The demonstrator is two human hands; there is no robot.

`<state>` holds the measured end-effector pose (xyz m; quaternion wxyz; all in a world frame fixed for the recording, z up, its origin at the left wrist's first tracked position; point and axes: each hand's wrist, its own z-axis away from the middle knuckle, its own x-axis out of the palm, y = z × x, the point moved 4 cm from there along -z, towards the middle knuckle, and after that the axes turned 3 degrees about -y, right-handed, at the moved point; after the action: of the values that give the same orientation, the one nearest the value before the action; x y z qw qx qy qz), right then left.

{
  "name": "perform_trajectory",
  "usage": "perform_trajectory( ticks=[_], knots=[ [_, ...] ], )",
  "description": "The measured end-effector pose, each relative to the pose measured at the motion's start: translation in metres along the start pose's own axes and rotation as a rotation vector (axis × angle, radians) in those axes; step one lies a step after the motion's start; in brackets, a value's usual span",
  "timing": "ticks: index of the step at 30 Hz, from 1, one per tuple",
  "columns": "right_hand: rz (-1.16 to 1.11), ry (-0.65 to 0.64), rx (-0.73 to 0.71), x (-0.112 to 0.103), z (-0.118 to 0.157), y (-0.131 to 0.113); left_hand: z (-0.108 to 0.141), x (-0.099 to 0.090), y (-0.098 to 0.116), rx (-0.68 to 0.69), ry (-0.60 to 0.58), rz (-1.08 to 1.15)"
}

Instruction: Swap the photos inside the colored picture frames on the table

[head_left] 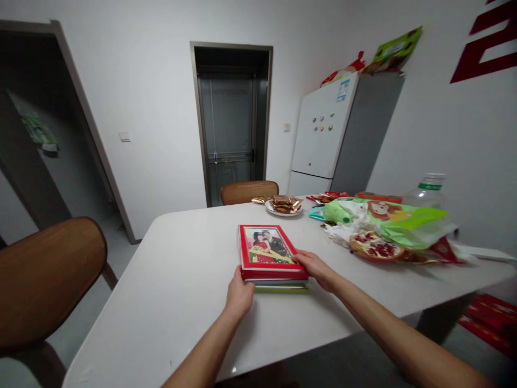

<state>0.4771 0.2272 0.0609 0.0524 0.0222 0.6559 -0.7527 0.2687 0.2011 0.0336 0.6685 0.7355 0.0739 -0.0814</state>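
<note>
A red photo album [265, 251], with a picture of two people on its cover, lies on top of a small stack on the white table [181, 258]. Under it show the edges of a bluish book and a green book [281, 289]. My left hand [239, 293] grips the near left corner of the stack, its thumb along the front edge. At the right edge, my right hand [315, 267] clasps the red album with fingers over its cover; the thumb and the underside of the grip are hidden.
Wrapped snacks fill a white plate [271, 209] behind the stack. To the right lie a green snack bag [404, 218], crumpled tissue, an opened pomegranate [375, 247] and a clear plastic bottle [428, 191]. Wooden chairs [52, 275] stand left and behind; a refrigerator [323, 129] is at the back right.
</note>
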Motion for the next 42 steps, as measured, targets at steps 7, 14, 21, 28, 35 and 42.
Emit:
perform_trajectory(
  ticks=[7, 14, 21, 28, 35, 42],
  knots=[
    [0.010, -0.103, -0.101, 0.118, -0.046, -0.006, -0.012, -0.112, -0.022, -0.019, 0.213, -0.057],
    [0.044, -0.154, -0.129, 0.167, -0.081, -0.013, -0.013, -0.154, -0.029, -0.055, 0.327, -0.067],
    [0.098, -0.107, -0.158, 0.166, -0.070, -0.013, -0.010, -0.153, -0.028, -0.074, 0.378, -0.027],
    [0.171, 0.157, -0.285, 0.151, -0.045, -0.040, -0.001, -0.171, 0.004, -0.022, 0.483, 0.071],
    [-0.214, -0.189, -0.707, 0.199, 0.048, -0.113, 0.038, -0.138, 0.111, 0.241, 0.265, 0.302],
    [-0.403, -0.354, -0.575, 0.210, 0.089, -0.118, 0.074, -0.115, 0.143, 0.342, -0.090, 0.658]
  ],
)
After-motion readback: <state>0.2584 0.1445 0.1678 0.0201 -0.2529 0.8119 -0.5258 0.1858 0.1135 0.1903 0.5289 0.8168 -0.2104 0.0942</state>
